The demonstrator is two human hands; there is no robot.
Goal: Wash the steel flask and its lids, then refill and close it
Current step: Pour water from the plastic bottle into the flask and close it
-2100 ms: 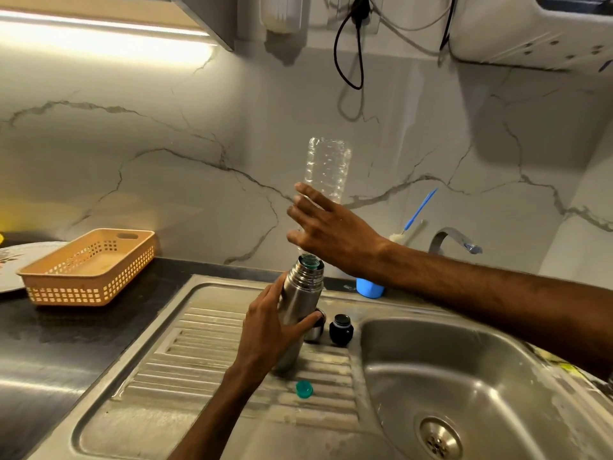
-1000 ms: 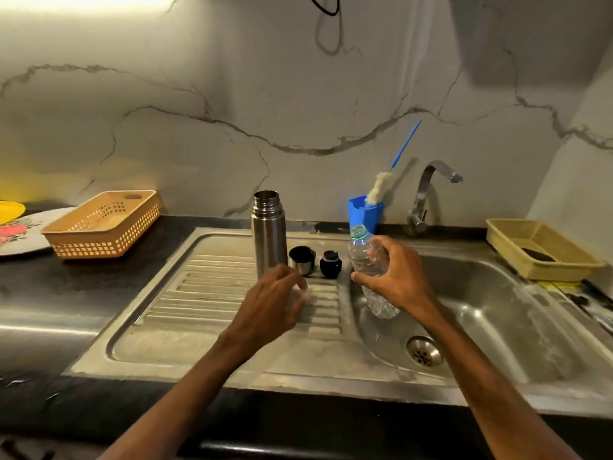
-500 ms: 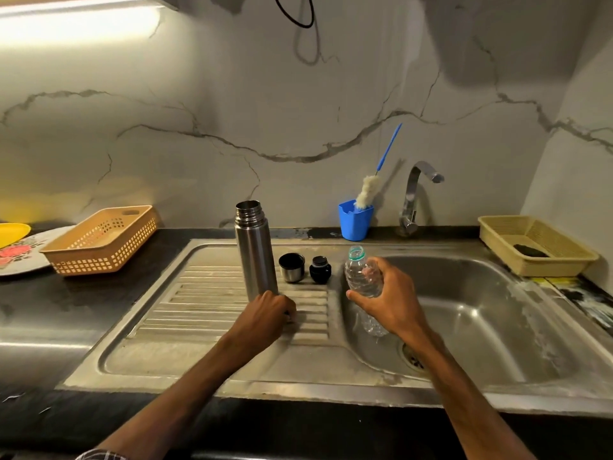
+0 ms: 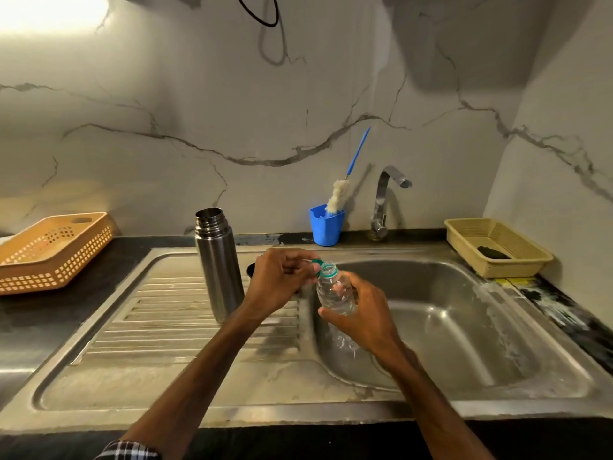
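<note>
My right hand (image 4: 365, 313) grips plastic bottle (image 4: 333, 292) over sink basin (image 4: 464, 327), catching drips; left hand (image 4: 275, 283) pinches green cap (image 4: 316, 262) at its mouth, for screwing on

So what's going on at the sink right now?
A person is standing at a steel sink. Their right hand grips a clear plastic bottle over the edge of the basin, and their left hand pinches its green cap right at the bottle's mouth. The steel flask stands upright on the drainboard with its mouth open and no lid on. One dark lid peeks out behind the left hand.
</note>
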